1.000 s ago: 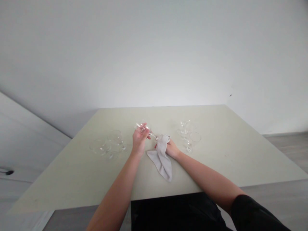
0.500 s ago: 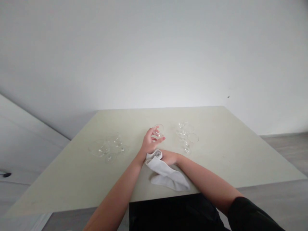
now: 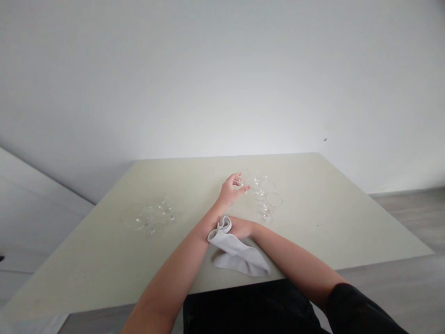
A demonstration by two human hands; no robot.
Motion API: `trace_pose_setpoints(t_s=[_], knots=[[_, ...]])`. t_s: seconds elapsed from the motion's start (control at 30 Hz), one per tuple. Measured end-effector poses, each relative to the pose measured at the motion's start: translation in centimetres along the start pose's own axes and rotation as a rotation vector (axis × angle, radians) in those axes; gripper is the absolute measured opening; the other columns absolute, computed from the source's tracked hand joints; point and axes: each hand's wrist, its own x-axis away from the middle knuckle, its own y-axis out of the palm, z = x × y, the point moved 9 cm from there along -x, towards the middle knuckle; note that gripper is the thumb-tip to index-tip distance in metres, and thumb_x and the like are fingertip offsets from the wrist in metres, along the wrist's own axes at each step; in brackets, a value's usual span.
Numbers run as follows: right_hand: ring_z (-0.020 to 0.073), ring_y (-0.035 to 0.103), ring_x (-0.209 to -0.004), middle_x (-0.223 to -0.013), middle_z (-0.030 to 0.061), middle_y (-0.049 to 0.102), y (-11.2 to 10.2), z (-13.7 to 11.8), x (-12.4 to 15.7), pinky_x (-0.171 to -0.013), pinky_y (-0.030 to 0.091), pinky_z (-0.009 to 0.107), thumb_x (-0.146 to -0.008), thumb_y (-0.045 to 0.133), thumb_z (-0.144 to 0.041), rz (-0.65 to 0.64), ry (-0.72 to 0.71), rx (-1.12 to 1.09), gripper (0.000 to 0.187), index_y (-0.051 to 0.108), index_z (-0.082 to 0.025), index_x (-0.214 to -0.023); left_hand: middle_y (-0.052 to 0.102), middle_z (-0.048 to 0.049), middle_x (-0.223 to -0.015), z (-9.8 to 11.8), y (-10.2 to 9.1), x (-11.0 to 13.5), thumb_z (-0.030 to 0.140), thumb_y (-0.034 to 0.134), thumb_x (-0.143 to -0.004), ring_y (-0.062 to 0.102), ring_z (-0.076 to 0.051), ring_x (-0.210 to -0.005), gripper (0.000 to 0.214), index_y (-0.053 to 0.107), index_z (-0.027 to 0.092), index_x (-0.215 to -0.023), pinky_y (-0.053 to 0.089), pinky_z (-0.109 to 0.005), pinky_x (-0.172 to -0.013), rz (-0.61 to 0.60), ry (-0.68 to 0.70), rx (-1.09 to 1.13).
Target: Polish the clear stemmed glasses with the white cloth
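Note:
My left hand (image 3: 233,188) reaches far over the table with its fingers curled around a clear stemmed glass (image 3: 244,174), beside the right-hand group of glasses. Below it, my right hand (image 3: 239,228) is closed on a white cloth (image 3: 239,255). The cloth is rolled at its top, and its loose end trails over the table toward my body. My left forearm partly covers the fingers of my right hand. Several clear stemmed glasses (image 3: 274,199) stand close together right of my left hand; their outlines are faint.
Another group of clear glasses (image 3: 153,217) stands on the left part of the pale table (image 3: 313,208). A white wall (image 3: 222,83) rises behind the far edge. The near edge lies against my dark clothing (image 3: 243,306).
My left hand has moved away from me and to the right, carrying the glass toward the right-hand group. My right hand stays near the same place with the cloth.

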Motion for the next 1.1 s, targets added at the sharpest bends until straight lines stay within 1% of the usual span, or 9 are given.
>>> trace_pose_setpoints(t_s=[0.1,0.13,0.23,0.3,0.6,0.83,0.9,1.0,1.1], knots=[[0.016,0.06,-0.076,-0.08,0.002,0.069,0.7,0.7,0.0,-0.076,0.052,0.03,-0.072,0.074,-0.043,-0.089,0.012,-0.081,0.029,0.066,-0.016,-0.079,0.066,-0.0071,-0.104,-0.1,0.3,-0.2,0.034,0.083,-0.066,0.06,-0.015,-0.082,0.055,0.061,0.016,-0.114,0.049,-0.029,-0.079,-0.007,0.012,-0.03],[0.016,0.059,-0.076,-0.08,0.0025,0.069,0.6,1.0,-0.1,-0.076,0.051,0.03,-0.072,0.074,-0.041,-0.092,0.014,-0.093,0.029,0.067,-0.015,-0.08,0.066,-0.0069,-0.104,-0.2,0.4,-0.3,0.034,0.082,-0.066,0.061,-0.014,-0.082,0.056,0.061,0.016,-0.115,0.049,-0.03,-0.08,-0.009,0.013,-0.045],[0.0157,0.059,-0.074,-0.08,0.0037,0.069,0.5,1.7,-0.1,-0.075,0.05,0.03,-0.071,0.076,-0.036,-0.092,0.015,-0.111,0.028,0.067,-0.012,-0.081,0.065,-0.0062,-0.103,-0.5,0.6,-0.4,0.033,0.081,-0.068,0.061,-0.014,-0.083,0.058,0.059,0.015,-0.118,0.05,-0.03,-0.083,-0.015,0.019,-0.081],[0.0157,0.059,-0.075,-0.08,0.0035,0.069,0.5,1.9,-0.2,-0.077,0.05,0.03,-0.072,0.075,-0.035,-0.087,0.016,-0.118,0.026,0.067,-0.012,-0.081,0.065,-0.0058,-0.102,-0.7,0.7,-0.5,0.034,0.081,-0.068,0.061,-0.014,-0.083,0.057,0.059,0.015,-0.118,0.05,-0.03,-0.083,-0.017,0.028,-0.092],[0.0177,0.064,-0.079,-0.085,0.005,0.072,0.3,0.8,-0.1,-0.081,0.051,0.031,-0.074,0.072,-0.029,-0.06,0.014,-0.138,0.017,0.069,-0.014,-0.081,0.063,-0.0047,-0.101,-0.9,1.1,-0.8,0.034,0.081,-0.068,0.061,-0.013,-0.08,0.061,0.058,0.016,-0.122,0.05,-0.029,-0.08,-0.017,0.046,-0.104],[0.0175,0.065,-0.081,-0.086,0.0038,0.073,0.2,0.9,-0.1,-0.083,0.052,0.031,-0.073,0.073,-0.03,-0.062,0.03,-0.122,0.017,0.07,-0.016,-0.083,0.063,-0.0063,-0.109,-0.8,1.2,-0.6,0.034,0.08,-0.07,0.06,-0.011,-0.079,0.052,0.059,0.016,-0.115,0.05,-0.028,-0.077,-0.02,0.063,-0.089],[0.018,0.065,-0.082,-0.087,0.0044,0.072,0.2,0.8,-0.1,-0.083,0.051,0.032,-0.075,0.072,-0.031,-0.065,0.027,-0.111,0.018,0.069,-0.015,-0.084,0.063,-0.0063,-0.108,-0.9,1.2,-0.6,0.034,0.08,-0.069,0.06,-0.012,-0.08,0.055,0.058,0.017,-0.117,0.05,-0.028,-0.077,-0.019,0.06,-0.093],[0.0179,0.064,-0.081,-0.087,0.0053,0.072,0.5,0.7,-0.1,-0.082,0.051,0.032,-0.075,0.072,-0.032,-0.082,0.025,-0.101,0.021,0.068,-0.014,-0.085,0.062,-0.0085,-0.11,-0.9,0.8,-0.5,0.035,0.082,-0.067,0.062,-0.016,-0.087,0.069,0.053,0.018,-0.127,0.05,-0.028,-0.07,0.01,0.038,-0.11],[0.0171,0.063,-0.08,-0.086,0.0048,0.07,0.8,0.7,-0.1,-0.081,0.051,0.032,-0.075,0.071,-0.034,-0.106,0.041,-0.098,0.024,0.067,-0.014,-0.086,0.059,-0.0122,-0.12,0.5,-1.3,0.6,0.037,0.08,-0.069,0.062,-0.02,-0.095,0.071,0.049,0.019,-0.13,0.05,-0.028,-0.065,0.086,0.053,-0.157]])
